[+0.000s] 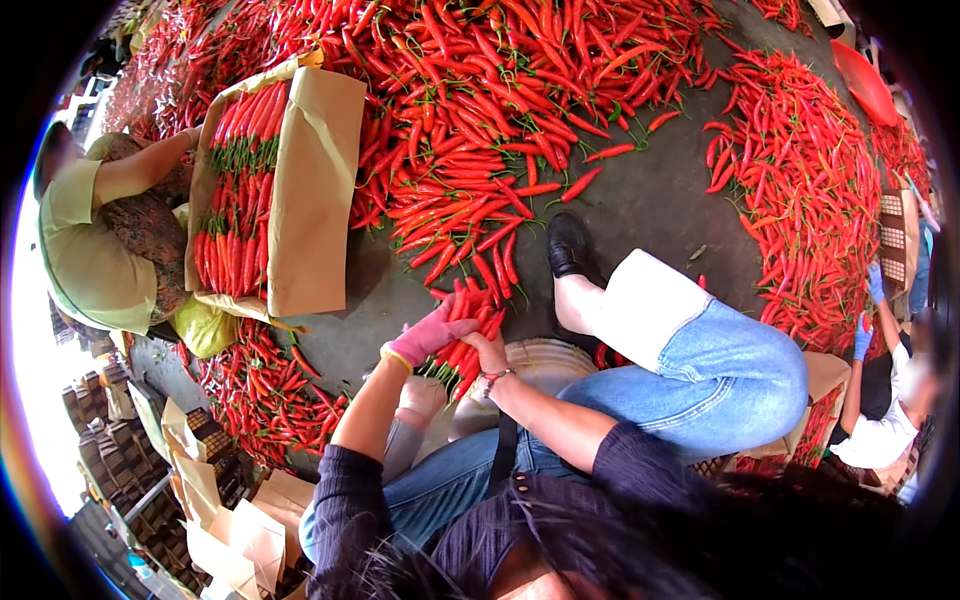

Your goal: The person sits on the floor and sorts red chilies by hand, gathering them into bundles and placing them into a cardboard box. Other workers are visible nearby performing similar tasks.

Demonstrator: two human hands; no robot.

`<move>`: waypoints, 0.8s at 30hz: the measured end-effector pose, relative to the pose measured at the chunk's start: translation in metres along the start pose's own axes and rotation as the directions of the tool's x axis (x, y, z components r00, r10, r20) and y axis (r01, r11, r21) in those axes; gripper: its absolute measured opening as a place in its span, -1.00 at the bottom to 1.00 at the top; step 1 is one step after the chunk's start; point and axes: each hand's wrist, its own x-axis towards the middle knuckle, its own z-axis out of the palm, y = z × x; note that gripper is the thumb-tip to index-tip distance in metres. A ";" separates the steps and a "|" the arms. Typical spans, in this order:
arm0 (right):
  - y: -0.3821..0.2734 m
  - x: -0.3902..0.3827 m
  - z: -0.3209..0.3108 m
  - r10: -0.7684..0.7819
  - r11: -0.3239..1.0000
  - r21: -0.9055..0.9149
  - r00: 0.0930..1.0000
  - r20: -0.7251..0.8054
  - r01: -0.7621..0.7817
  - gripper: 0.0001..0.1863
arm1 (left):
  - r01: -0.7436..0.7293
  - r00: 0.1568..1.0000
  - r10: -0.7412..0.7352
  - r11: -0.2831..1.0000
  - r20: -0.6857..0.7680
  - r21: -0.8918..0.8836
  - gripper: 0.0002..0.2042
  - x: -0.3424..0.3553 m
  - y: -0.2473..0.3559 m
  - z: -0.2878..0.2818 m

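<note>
My left hand (425, 338), in a pink glove with a yellow cuff, is closed around a bunch of red chili peppers (462, 365). From the other side my bare right hand (490, 356) wraps the same bunch. The green stems poke out toward me below the hands, and several red pods show above the fingers. Just beyond lies the near edge of a big heap of loose red chilies (500, 130) on the dark floor (660, 190). Part of the bunch is hidden by my hands.
At the left, a paper-lined box (318, 200) holds chilies in neat rows, beside a co-worker (100, 240). Another chili heap (800, 180) lies right, near a second person (890, 420) in blue gloves. Stacked brown crates (110, 440) and paper sheets (235, 540) stand lower left.
</note>
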 end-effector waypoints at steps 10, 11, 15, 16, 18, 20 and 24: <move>0.005 0.049 -0.023 0.035 0.996 -0.086 0.998 -0.045 -0.039 -0.49 | 0.110 0.992 -0.113 0.993 -0.052 -0.048 -0.37 0.019 0.015 -0.001; 0.002 0.050 -0.016 0.025 0.989 -0.148 0.999 -0.040 -0.031 -0.47 | 0.094 0.989 -0.109 0.984 -0.097 -0.148 -0.36 0.010 0.016 -0.003; -0.019 0.063 -0.017 -0.084 0.877 -0.443 0.968 0.237 0.185 -0.38 | -0.212 0.974 0.129 0.807 -0.186 -0.551 -0.32 0.010 -0.014 -0.001; -0.027 0.076 -0.025 -0.111 0.789 -0.548 0.942 0.316 0.277 -0.34 | -0.273 0.961 0.169 0.713 -0.220 -0.645 -0.33 0.010 -0.011 0.006; -0.044 0.053 0.010 -0.161 0.787 -0.493 0.894 0.419 0.372 -0.23 | -0.297 0.955 0.172 0.579 -0.242 -0.760 -0.41 0.002 -0.026 0.007; -0.062 0.051 0.032 0.060 0.845 -0.492 0.876 0.478 0.210 -0.25 | -0.252 0.967 0.163 0.505 -0.196 -0.826 -0.43 -0.011 -0.020 -0.008; -0.073 0.056 0.074 0.300 0.755 -0.639 0.789 0.537 0.148 -0.18 | -0.302 0.948 0.263 0.573 -0.178 -0.762 -0.47 -0.045 -0.002 -0.029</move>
